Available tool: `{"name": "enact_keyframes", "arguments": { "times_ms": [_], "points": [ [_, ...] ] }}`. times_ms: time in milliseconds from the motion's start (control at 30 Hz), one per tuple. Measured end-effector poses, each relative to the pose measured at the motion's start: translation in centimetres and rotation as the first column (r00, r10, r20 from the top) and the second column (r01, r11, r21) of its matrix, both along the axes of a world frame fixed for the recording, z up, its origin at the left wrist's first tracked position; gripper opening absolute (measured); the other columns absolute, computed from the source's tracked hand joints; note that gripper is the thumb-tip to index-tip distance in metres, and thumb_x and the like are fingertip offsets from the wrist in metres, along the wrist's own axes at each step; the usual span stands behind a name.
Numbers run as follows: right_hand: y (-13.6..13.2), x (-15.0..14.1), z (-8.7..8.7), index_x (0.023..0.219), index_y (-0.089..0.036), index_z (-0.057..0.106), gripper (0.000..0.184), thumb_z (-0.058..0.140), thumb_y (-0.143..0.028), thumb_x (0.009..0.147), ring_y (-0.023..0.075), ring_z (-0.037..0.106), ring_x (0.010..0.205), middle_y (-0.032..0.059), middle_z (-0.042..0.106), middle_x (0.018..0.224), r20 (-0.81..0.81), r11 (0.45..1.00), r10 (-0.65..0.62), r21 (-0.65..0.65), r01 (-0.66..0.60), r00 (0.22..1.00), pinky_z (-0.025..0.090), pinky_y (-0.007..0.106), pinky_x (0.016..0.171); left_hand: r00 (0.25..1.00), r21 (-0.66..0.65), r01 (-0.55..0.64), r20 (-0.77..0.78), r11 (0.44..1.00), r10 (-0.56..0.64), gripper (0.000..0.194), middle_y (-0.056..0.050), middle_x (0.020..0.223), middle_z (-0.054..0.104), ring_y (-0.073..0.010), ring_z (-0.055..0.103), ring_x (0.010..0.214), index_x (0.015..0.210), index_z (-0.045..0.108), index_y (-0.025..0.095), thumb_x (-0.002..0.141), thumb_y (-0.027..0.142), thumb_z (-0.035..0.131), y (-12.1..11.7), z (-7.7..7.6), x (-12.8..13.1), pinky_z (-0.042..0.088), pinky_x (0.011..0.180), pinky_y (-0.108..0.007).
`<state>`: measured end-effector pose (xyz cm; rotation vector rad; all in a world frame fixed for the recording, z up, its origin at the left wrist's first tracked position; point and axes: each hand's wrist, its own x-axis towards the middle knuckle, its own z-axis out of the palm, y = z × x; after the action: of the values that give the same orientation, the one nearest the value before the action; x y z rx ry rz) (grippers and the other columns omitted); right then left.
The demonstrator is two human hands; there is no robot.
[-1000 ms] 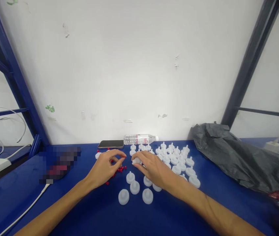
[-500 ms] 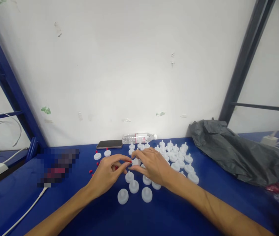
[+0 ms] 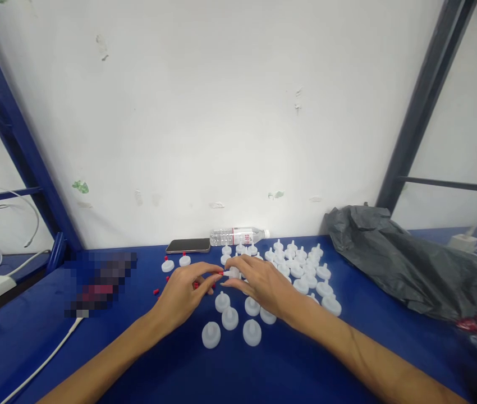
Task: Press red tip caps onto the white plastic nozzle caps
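Observation:
Between thumb and forefinger, my left hand (image 3: pixel 188 289) pinches a small red tip cap (image 3: pixel 221 273) at the nozzle end of a white bottle cap. My right hand (image 3: pixel 259 280) grips that white nozzle cap (image 3: pixel 234 273) by its round base, the nozzle turned left. The red cap and the nozzle tip meet. More white nozzle caps (image 3: pixel 252 333) stand upright around and below my hands, and many crowd to the right (image 3: pixel 301 266). Loose red tip caps (image 3: pixel 156 292) lie by my left hand, partly hidden by it. Two white caps with red tips (image 3: pixel 168 264) stand at the left.
A phone (image 3: pixel 188 246) and a clear plastic bottle (image 3: pixel 239 236) lie along the wall. At the right is a dark grey plastic bag (image 3: pixel 390 258). A blurred-out object (image 3: pixel 104 286) with a white cable (image 3: pixel 49 359) lies at the left. Blue posts (image 3: pixel 23 134) frame the table.
The red tip cap in my left hand now lines up with the nozzle of the white cap, which shows more between my fingers. The view has shifted slightly.

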<state>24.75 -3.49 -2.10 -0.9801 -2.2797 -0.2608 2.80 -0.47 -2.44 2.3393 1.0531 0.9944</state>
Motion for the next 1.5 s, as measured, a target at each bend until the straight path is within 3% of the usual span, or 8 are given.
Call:
{"name": "enact_keyframes", "arguments": {
  "times_ms": [200, 367, 533, 767, 1133, 1300, 1367, 1500],
  "points": [
    [0.0, 0.0, -0.1, 0.124, -0.021, 0.053, 0.029, 0.059, -0.016, 0.096, 0.0214, 0.063, 0.113, 0.0091, 0.065, 0.123, -0.014, 0.997, 0.072, 0.042, -0.071, 0.997, 0.056, 0.037, 0.096, 0.985, 0.092, 0.015, -0.170, 0.996, 0.001, 0.028, 0.000, 0.082, 0.073, -0.0182, 0.067, 0.066, 0.104, 0.066, 0.027, 0.101, 0.042, 0.043, 0.6, -0.3, -0.7, 0.049, 0.067, -0.031],
    [0.2, 0.1, -0.5, 0.129, -0.020, 0.051, 0.032, 0.056, -0.027, 0.099, 0.0205, 0.067, 0.105, 0.0090, 0.070, 0.117, -0.058, 0.986, 0.138, 0.102, -0.132, 0.989, 0.057, 0.038, 0.092, 0.974, 0.008, 0.111, -0.199, 0.994, -0.107, 0.036, 0.002, 0.070, 0.063, -0.0174, 0.060, 0.064, 0.083, 0.056, 0.024, 0.104, 0.040, 0.032, -0.3, 0.6, -0.8, 0.041, 0.063, -0.030],
    [-0.1, -0.2, -0.4, 0.122, -0.018, 0.055, 0.028, 0.061, -0.028, 0.097, 0.0234, 0.069, 0.098, 0.0097, 0.073, 0.112, -0.060, 0.965, 0.199, 0.185, -0.185, 0.978, 0.057, 0.041, 0.088, 0.978, -0.150, 0.182, -0.072, 0.972, -0.194, 0.042, 0.004, 0.061, 0.056, -0.0144, 0.053, 0.056, 0.074, 0.050, 0.023, 0.104, 0.045, 0.031, -0.7, 0.2, -0.7, 0.041, 0.060, -0.028],
    [-0.5, -0.6, -0.2, 0.120, -0.017, 0.057, 0.025, 0.062, -0.022, 0.096, 0.0203, 0.069, 0.093, 0.0093, 0.074, 0.112, -0.081, 0.939, 0.241, 0.272, -0.211, 0.967, 0.058, 0.037, 0.085, 0.961, -0.354, 0.269, 0.159, 0.896, -0.226, 0.042, 0.007, 0.057, 0.048, -0.0115, 0.051, 0.043, 0.079, 0.045, 0.023, 0.102, 0.054, 0.029, -0.7, -0.5, 0.0, 0.036, 0.042, -0.023],
    [-0.3, -0.7, -0.7, 0.123, -0.014, 0.059, 0.026, 0.056, -0.012, 0.097, 0.0187, 0.068, 0.107, 0.0116, 0.071, 0.121, 0.005, 0.908, 0.241, 0.352, -0.227, 0.970, 0.054, 0.035, 0.100, 0.910, -0.458, 0.373, 0.351, 0.807, -0.221, 0.042, 0.008, 0.061, 0.037, -0.0081, 0.037, 0.039, 0.081, 0.048, 0.022, 0.095, 0.062, 0.044, -1.1, -0.8, 0.5, 0.034, 0.037, -0.022],
    [-0.3, -0.7, -1.0, 0.123, -0.013, 0.059, 0.030, 0.053, -0.005, 0.095, 0.0194, 0.066, 0.112, 0.0102, 0.071, 0.124, 0.055, 0.890, 0.238, 0.387, -0.241, 0.970, 0.053, 0.036, 0.101, 0.909, -0.488, 0.377, 0.359, 0.787, -0.213, 0.041, 0.008, 0.060, 0.031, -0.0087, 0.022, 0.043, 0.081, 0.049, 0.023, 0.094, 0.062, 0.046, -1.5, -0.9, 0.4, 0.019, 0.037, -0.023],
    [-0.1, -0.6, -1.0, 0.121, -0.014, 0.060, 0.029, 0.053, -0.005, 0.095, 0.0191, 0.065, 0.111, 0.0086, 0.071, 0.125, 0.059, 0.889, 0.239, 0.387, -0.243, 0.969, 0.053, 0.035, 0.100, 0.924, -0.480, 0.346, 0.322, 0.806, -0.205, 0.041, 0.008, 0.060, 0.030, -0.0097, 0.019, 0.046, 0.079, 0.048, 0.023, 0.096, 0.060, 0.043, -1.4, -1.0, 0.4, 0.017, 0.040, -0.024],
    [0.1, -0.7, -0.5, 0.120, -0.016, 0.060, 0.024, 0.052, -0.011, 0.098, 0.0193, 0.066, 0.110, 0.0084, 0.070, 0.126, 0.089, 0.908, 0.156, 0.379, -0.178, 0.984, 0.052, 0.037, 0.100, 0.988, -0.264, 0.149, 0.085, 0.953, -0.131, 0.045, 0.006, 0.061, 0.037, -0.0124, 0.029, 0.050, 0.078, 0.047, 0.023, 0.100, 0.058, 0.029, -0.5, -0.8, 0.5, 0.027, 0.045, -0.026]
  ]
}}
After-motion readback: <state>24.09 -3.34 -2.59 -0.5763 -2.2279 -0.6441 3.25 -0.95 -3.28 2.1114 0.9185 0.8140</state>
